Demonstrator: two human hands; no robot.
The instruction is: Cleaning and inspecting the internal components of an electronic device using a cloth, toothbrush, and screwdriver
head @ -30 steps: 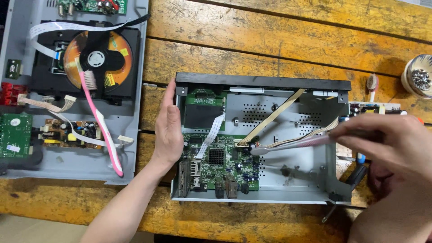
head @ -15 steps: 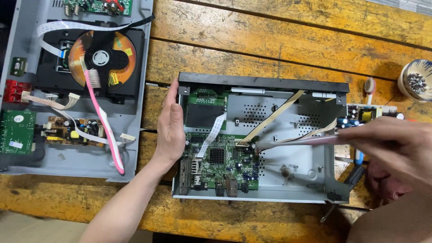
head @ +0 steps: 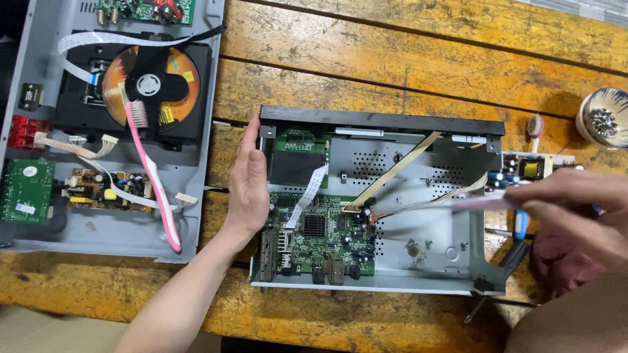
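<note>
Bracing an open grey chassis (head: 418,258) at frame centre on the wooden desk (head: 392,78); cover already off. Left hand (head: 247,186) lies flat, fingers extended, against the chassis's left wall, clamping nothing, just steadying. Right hand (head: 575,209) comes in from the right edge, fingers pinched on a thin pink-handled tool (head: 451,204) (a toothbrush, I think), its blurred tip near the wire connectors on the green board (head: 324,232) at lower left of the chassis.

Second opened unit (head: 104,124) sits upper left of frame: disc drive, small boards, ribbon cables, with a pink toothbrush (head: 154,183) lying across it.

Progress, judged: board is still seated, and a tan ribbon (head: 392,171) and a white ribbon (head: 307,193) look still plugged in. Right half of the chassis floor is bare, and a small power board (head: 526,171) lies outside at right, so partly stripped. Work at the connector area is in hand; main board is left.

Small stuff: white cup (head: 602,117) of small metal bits at upper right, another toothbrush (head: 535,129) beside it.
</note>
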